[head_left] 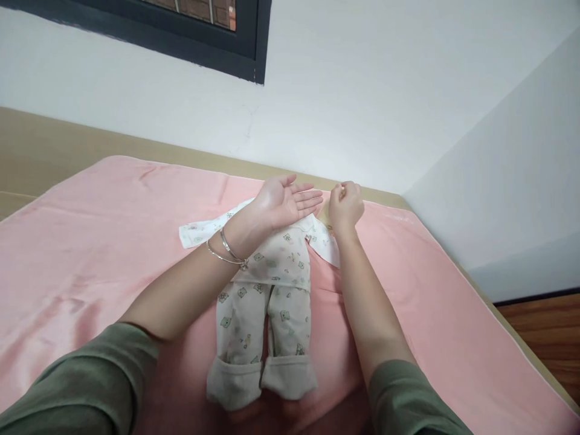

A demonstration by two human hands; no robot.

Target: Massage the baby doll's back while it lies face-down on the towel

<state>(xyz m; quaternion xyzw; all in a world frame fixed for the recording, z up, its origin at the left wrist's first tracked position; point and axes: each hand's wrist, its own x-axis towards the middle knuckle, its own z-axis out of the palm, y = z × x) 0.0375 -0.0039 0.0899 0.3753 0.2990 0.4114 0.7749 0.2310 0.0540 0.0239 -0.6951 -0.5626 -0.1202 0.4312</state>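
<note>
A white long-sleeved baby top [283, 260] with small animal prints is laid out flat, with matching baby trousers [287, 320] below it, their cuffs folded up. My left hand [287, 202] is over the neck end of the top, palm up, fingers stretched out and holding nothing. Just right of its fingertips, my right hand [347, 205] is closed in a fist above the top's right sleeve [326, 241]. Whatever the fist may hold is hidden. A small yellowish patch [323, 215] shows between the hands; its kind is unclear. Past the cuffs, dim pinkish shapes are blurred.
The clothes lie on a pink sheet [408, 290] with some wrinkles, over a light wooden surface [45, 136]. White walls [344, 90] meet at a corner on the right. A dark window frame [258, 42] is at the upper left, and brown wood [544, 332] shows at the lower right.
</note>
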